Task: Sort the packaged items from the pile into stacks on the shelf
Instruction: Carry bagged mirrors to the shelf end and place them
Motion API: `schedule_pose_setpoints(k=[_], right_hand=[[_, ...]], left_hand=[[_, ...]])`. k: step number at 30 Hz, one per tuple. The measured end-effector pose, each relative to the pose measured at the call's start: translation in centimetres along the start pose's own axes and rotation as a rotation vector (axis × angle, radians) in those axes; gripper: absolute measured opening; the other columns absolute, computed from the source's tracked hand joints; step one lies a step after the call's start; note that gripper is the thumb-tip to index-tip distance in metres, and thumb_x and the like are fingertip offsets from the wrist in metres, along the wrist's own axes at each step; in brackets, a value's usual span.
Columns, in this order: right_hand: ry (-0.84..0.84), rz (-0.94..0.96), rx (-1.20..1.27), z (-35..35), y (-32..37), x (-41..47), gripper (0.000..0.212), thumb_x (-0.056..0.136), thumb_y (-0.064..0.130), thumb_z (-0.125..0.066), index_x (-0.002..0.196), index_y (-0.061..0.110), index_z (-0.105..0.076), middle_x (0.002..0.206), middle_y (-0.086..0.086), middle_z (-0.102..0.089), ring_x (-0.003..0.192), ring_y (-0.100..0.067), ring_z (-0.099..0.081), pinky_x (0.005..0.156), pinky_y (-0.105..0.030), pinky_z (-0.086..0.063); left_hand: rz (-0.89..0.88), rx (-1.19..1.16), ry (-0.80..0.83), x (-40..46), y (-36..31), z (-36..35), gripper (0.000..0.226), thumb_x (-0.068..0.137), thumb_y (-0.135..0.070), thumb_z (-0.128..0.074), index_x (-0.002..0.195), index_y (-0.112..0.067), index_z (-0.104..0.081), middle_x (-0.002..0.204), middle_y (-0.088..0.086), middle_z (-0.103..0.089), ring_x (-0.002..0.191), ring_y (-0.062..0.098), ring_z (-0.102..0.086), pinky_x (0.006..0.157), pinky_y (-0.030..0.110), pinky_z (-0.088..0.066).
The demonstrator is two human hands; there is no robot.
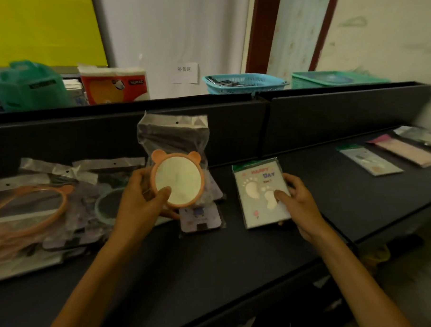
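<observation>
My right hand (299, 204) pins the card pack (260, 193) on the shelf (346, 194); my left hand (142, 203) grasps the bagged mirror (178, 179), whose slick bag could slip toward the pile (51, 207).

Your left hand (142, 203) is raised off the surface, thumb pressed across the front and fingers curled behind in a firm pinch, bare forearm angling up from the lower left of the view. Your right hand (297, 204) sits lower and flatter out to the right, thumb laid on top, fingers wrapped around the far edge, wrist bent slightly inward. Both arms reach forward side by side, well apart, elbows out of frame, each hand closed on what it grips.
</observation>
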State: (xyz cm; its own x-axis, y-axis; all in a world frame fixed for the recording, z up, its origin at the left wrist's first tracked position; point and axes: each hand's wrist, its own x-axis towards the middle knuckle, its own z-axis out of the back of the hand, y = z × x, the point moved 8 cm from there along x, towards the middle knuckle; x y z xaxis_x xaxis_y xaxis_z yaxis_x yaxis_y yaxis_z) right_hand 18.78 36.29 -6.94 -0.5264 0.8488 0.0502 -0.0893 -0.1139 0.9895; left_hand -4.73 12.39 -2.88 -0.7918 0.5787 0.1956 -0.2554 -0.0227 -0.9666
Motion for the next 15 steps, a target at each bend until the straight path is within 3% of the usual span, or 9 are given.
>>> schedule_pose_setpoints(k=[4,7,11,15], right_hand=[[-0.061,0.056,-0.035,4.0,0.7,-1.7,0.045,0.093,0.011,-0.055,0.133,0.027,-0.04,0.113,0.006,-0.064,0.085,-0.011,-0.069,0.045,-0.034,-0.055],[-0.106,0.086,-0.079,7.9,0.6,-2.6,0.043,0.093,0.011,-0.056,0.131,0.026,-0.042,0.111,0.005,-0.065,0.081,-0.004,-0.069,0.05,-0.033,-0.057],[-0.194,0.133,-0.093,14.6,0.1,-3.3,0.043,0.092,0.011,-0.057,0.132,0.023,-0.045,0.114,-0.001,-0.066,0.092,-0.008,-0.068,0.061,-0.02,-0.055],[-0.214,0.153,-0.079,21.8,-0.8,-3.4,0.041,0.092,0.011,-0.057,0.129,0.026,-0.046,0.114,0.0,-0.066,0.095,-0.012,-0.067,0.062,-0.018,-0.054]], left_hand=[[-0.005,-0.028,0.081,-1.0,-0.4,-3.4,0.041,0.086,-0.015,-0.063,0.12,-0.025,-0.044,0.126,-0.001,-0.053,0.103,0.018,-0.061,0.059,0.028,-0.059],[0.0,-0.086,0.165,-1.9,-0.9,-7.2,0.043,0.086,-0.014,-0.062,0.124,-0.02,-0.044,0.126,0.003,-0.057,0.1,0.025,-0.065,0.072,0.046,-0.06],[-0.057,-0.125,0.239,-3.2,-2.8,-13.5,0.04,0.088,-0.009,-0.058,0.124,-0.017,-0.042,0.123,0.011,-0.058,0.085,0.028,-0.068,0.052,0.028,-0.058],[-0.068,-0.163,0.267,-4.7,-4.4,-20.7,0.038,0.088,-0.007,-0.058,0.121,-0.017,-0.042,0.124,0.013,-0.056,0.089,0.029,-0.068,0.05,0.028,-0.057]])
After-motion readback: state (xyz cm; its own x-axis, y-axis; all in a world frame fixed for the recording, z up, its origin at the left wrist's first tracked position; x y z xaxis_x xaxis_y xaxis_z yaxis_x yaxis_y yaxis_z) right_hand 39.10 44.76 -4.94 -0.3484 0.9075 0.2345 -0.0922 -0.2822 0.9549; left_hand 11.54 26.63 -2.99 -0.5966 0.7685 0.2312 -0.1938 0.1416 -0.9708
